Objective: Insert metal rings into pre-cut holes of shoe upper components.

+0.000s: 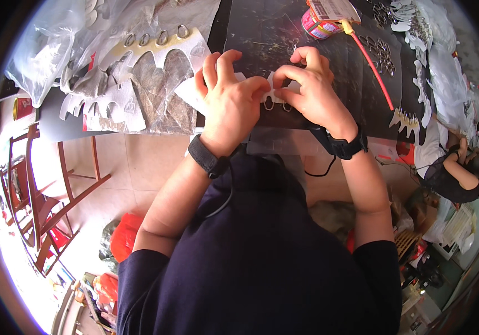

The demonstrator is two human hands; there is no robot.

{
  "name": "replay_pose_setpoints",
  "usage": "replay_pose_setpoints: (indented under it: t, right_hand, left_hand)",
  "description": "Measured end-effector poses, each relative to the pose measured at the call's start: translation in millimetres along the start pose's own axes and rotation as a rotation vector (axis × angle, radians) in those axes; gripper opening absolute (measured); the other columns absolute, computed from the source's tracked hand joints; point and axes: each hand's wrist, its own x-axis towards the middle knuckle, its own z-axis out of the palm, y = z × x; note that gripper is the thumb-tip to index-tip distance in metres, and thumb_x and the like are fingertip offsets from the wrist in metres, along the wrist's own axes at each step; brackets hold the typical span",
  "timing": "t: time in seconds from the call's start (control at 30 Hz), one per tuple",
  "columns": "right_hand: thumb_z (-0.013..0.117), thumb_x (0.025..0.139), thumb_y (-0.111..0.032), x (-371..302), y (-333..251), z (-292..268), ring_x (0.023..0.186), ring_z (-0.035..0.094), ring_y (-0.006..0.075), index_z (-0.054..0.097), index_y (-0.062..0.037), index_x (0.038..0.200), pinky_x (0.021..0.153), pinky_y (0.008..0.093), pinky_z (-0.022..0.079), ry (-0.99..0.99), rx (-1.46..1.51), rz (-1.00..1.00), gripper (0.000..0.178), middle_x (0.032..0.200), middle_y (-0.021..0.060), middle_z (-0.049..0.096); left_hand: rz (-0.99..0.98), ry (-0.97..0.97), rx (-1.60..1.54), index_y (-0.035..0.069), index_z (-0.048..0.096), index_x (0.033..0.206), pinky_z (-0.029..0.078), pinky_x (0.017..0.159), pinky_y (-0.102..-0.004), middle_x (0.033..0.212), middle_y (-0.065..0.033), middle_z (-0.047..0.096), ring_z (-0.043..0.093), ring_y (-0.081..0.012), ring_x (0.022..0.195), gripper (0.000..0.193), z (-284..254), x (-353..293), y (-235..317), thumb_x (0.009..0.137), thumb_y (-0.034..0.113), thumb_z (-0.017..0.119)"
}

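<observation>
The dark surface (250,33) has pale flecks. Left section: a brownish, glossy sheet (164,106) bearing a scalloped white strip (193,49) fitted with metal loops. Right section: a pink can (320,25) (card on top), loose metal loops (382,56), and a small scalloped piece (405,120) near the front edge.

White glare floods the left side, and fisheye distortion bends outlines.

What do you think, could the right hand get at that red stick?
Probably yes: nothing visible stands between the right hand and the red stick, though that hand seems to be pinching a white piece.
</observation>
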Motion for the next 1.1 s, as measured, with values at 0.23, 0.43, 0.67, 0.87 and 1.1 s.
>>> replay_pose_setpoints:
  t: [0.23,0.43,0.67,0.87,1.1]
  right_hand:
    - [0.075,0.063,-0.014,1,-1,1,0.106,0.039,0.0258,0.066,-0.0229,0.074,0.091,0.0426,0.028,0.030,-0.055,-0.103,0.017,0.105,0.0022,0.043]
    - [0.077,0.062,-0.017,-1,-3,-1,0.104,0.040,0.0260,0.065,-0.0209,0.076,0.088,0.0433,0.028,0.035,-0.101,-0.045,0.018,0.104,0.0026,0.043]
    - [0.078,0.062,-0.020,-3,3,5,0.105,0.040,0.0277,0.060,-0.0134,0.081,0.087,0.0438,0.029,0.073,-0.025,0.023,0.027,0.104,0.0038,0.043]
    - [0.076,0.064,-0.016,-4,-2,5,0.109,0.039,0.0276,0.061,-0.0118,0.076,0.088,0.0429,0.030,0.023,0.002,0.055,0.019,0.106,0.0048,0.044]
    - [0.074,0.065,-0.012,-5,2,9,0.105,0.045,0.0235,0.059,-0.0127,0.080,0.088,0.0405,0.029,0.062,0.059,-0.060,0.021,0.100,0.0003,0.053]
  left_hand:
    - [-0.003,-0.003,0.001,0.025,0.070,0.075,0.025,0.096,-0.0453,0.119,-0.0048,0.047,0.037,-0.0311,0.118,0.016,-1,0,0,0.064,0.013,0.072]
    - [0.009,-0.001,0.006,0.023,0.069,0.075,0.026,0.096,-0.0445,0.119,-0.0055,0.047,0.037,-0.0316,0.118,0.017,-2,1,-1,0.063,0.012,0.072]
    - [-0.025,-0.027,0.012,0.016,0.061,0.086,0.025,0.096,-0.0465,0.118,-0.0105,0.045,0.037,-0.0333,0.117,0.025,0,2,-2,0.064,0.015,0.072]
    - [0.054,0.030,0.025,0.013,0.062,0.078,0.024,0.096,-0.0492,0.115,-0.0112,0.046,0.036,-0.0346,0.115,0.019,3,0,-1,0.062,0.014,0.071]
    - [0.057,-0.015,0.019,0.011,0.064,0.076,0.024,0.097,-0.0495,0.115,-0.0120,0.047,0.035,-0.0349,0.116,0.012,1,-2,-4,0.065,0.012,0.068]
